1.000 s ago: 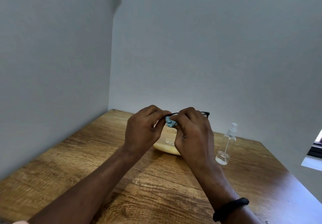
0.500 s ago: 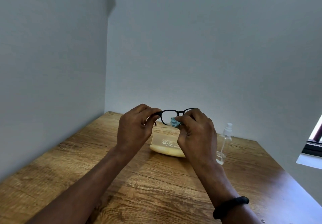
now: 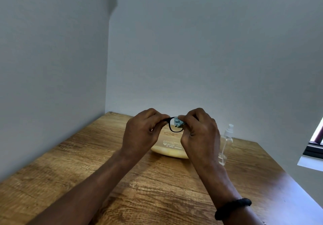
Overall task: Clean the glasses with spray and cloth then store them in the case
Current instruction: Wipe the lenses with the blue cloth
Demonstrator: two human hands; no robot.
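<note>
Above the cream-yellow glasses case (image 3: 167, 152), which lies on the wooden table (image 3: 87, 163), both hands hold a pair of black-framed glasses (image 3: 169, 126) in the air, clear of the case. The left hand (image 3: 141, 130), up and to the left of the case, has its fingers curled and pinches the left end of the frame between thumb and forefinger. The right hand (image 3: 201, 133), up and to the right of the case, is likewise curled, its fingertips pinching a small bunched blue cloth (image 3: 178, 122) against the inner upper edge of the one lens that shows. The other lens is hidden behind this hand. The case bears small white print on its top, and the hands cover part of its far side. Just to the right of the case stands a clear spray bottle (image 3: 227, 140) with a white nozzle, upright on the table and partly behind the right wrist. Nearer the camera than the case, a black wristband (image 3: 233, 207) circles the right forearm. Beyond the case, two grey walls meet in a corner, and far to its right a window frame (image 3: 314, 147) shows at the picture's edge.
</note>
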